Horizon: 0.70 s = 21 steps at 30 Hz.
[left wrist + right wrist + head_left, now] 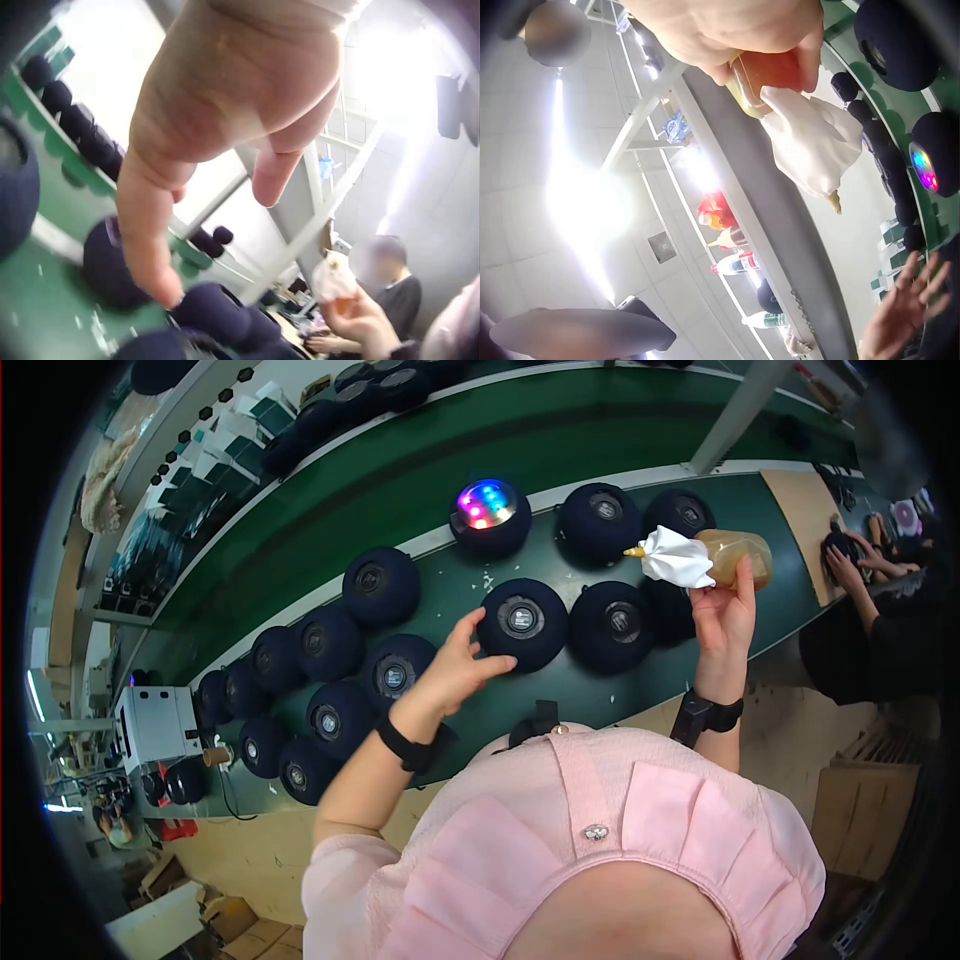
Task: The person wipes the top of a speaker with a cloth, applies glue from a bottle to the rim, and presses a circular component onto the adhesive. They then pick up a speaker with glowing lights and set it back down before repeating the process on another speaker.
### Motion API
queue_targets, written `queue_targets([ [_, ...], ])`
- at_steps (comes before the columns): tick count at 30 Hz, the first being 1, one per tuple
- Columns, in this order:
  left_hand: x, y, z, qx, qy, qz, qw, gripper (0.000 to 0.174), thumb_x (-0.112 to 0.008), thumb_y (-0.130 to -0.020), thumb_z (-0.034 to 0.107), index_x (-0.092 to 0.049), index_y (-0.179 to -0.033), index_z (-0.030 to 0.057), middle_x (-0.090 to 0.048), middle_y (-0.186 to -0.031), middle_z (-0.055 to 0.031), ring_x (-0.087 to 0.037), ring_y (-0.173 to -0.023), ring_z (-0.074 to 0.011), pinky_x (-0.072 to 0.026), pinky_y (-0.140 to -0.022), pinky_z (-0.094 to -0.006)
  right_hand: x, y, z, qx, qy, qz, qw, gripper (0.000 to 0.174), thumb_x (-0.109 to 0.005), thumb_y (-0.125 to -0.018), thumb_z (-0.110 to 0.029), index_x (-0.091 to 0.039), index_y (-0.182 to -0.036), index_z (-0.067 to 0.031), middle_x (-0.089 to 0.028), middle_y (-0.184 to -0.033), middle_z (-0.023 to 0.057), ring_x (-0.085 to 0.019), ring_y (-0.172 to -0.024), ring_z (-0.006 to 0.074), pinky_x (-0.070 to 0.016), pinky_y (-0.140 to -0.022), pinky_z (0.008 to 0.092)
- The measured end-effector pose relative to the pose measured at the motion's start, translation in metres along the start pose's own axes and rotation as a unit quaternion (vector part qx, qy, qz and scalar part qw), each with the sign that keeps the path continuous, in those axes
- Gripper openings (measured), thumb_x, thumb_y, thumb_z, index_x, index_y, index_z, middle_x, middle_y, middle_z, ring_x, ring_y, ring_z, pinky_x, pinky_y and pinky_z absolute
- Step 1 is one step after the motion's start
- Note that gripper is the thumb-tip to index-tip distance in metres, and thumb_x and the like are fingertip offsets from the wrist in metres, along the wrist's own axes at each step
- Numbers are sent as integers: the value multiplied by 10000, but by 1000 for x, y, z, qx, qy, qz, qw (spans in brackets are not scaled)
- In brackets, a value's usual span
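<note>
My right hand (pixel 724 625) grips an amber squeeze bottle (pixel 742 552) above the bench, its yellow tip pointing left in the head view. A white cloth (pixel 672 558) is wrapped around the bottle's neck, and it shows again as white cloth (pixel 810 146) in the right wrist view. Thumb and fingers spread, my left hand (pixel 455 668) is at the left side of a round dark-blue speaker (pixel 545 630) whose round grey recess faces up. Another such speaker (pixel 620 622) stands right beside it.
Several more round speakers (pixel 381 586) line the green bench (pixel 455 595) to the left and behind. One lit speaker (pixel 488 510) glows in colours. A white box machine (pixel 158 725) stands far left. At right, another person's hands (pixel 850 572) work beside a brown board (pixel 795 525).
</note>
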<state>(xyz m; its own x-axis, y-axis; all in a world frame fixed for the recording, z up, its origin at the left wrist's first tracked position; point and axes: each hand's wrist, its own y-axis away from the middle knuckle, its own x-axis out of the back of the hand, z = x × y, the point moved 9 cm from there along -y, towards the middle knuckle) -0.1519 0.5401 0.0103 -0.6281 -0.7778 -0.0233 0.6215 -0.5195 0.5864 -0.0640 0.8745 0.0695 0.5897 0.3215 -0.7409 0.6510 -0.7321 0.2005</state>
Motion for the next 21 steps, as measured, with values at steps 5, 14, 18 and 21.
queue_targets([
  [5, -11, -15, -36, -4, 41, 88, 995, 1051, -787, -615, 85, -124, -1430, 110, -246, -1355, -238, -361, -1221, -337, -490, -730, -345, 20, 9, -6, -29, -36, 13, 999, 392, -562, -897, -261, -447, -1205, -47, -534, -1178, 114, -525, -1090, 252, -463, -918, 401],
  [14, -34, -52, -20, -117, -133, 179, 968, 1270, -855, -526, 153, 37, -1430, 125, -194, -1320, -233, -375, -1185, -341, -359, -1008, -374, 37, 23, -22, -40, -56, 37, 997, 439, -600, -874, -262, -427, -1211, -42, -513, -1176, 122, -515, -1078, 261, -478, -890, 409],
  [18, -65, -69, -4, -155, -174, 180, 956, 1364, -878, -495, 194, 128, -1412, 113, -136, -1340, -258, -349, -1206, -370, -358, -1013, -380, 54, 23, -37, -20, -64, 55, 996, 421, -597, -876, -268, -443, -1200, -47, -521, -1169, 116, -520, -1075, 257, -478, -889, 411],
  [21, -91, -83, 0, -163, -168, 180, 956, 1384, -882, -490, 194, 155, -1404, 129, -95, -1358, -280, -325, -1223, -403, -344, -1026, -391, 80, 24, -43, -23, -76, 67, 995, 396, -590, -879, -274, -463, -1183, -54, -534, -1160, 106, -531, -1062, 247, -477, -889, 402],
])
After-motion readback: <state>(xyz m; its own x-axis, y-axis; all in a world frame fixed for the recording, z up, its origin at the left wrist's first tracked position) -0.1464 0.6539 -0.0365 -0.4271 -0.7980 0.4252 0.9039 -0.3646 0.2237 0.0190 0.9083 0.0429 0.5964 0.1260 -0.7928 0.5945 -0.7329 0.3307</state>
